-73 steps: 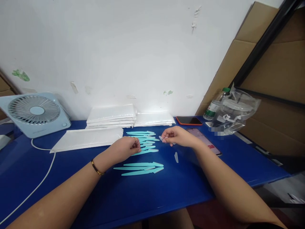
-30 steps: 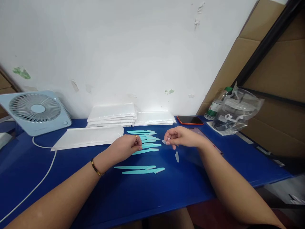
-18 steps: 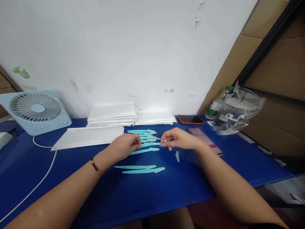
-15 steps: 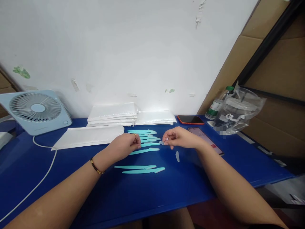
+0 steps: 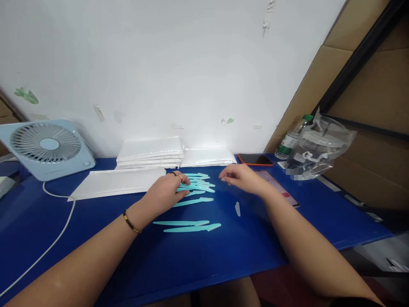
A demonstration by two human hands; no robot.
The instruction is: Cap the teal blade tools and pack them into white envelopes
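Note:
My left hand [image 5: 168,187] is over the left part of a row of turquoise eyebrow razors [image 5: 193,201], thumb and fingers closed on the handle of one razor [image 5: 203,186]. That razor lies slanted across the others, its head toward the right. My right hand [image 5: 238,178] hovers just right of the razor heads, fingers bent and drawn together; whether anything small is between them is hidden. Below it on the table lies a small clear blade cover [image 5: 237,209]. Two more razors [image 5: 191,229] lie side by side nearer to me.
White packets stand in stacks [image 5: 150,152] along the wall, with a flat white sheet [image 5: 115,183] in front. A blue fan [image 5: 49,147] is at left with its cable. To the right are two phones [image 5: 255,159], a bottle [image 5: 289,143] and a bagged cup [image 5: 319,149].
My right hand has drawn up and slightly back from the razor heads; the clear piece at its fingertips no longer shows. My left hand has shifted with its razor, which now slants over the row.

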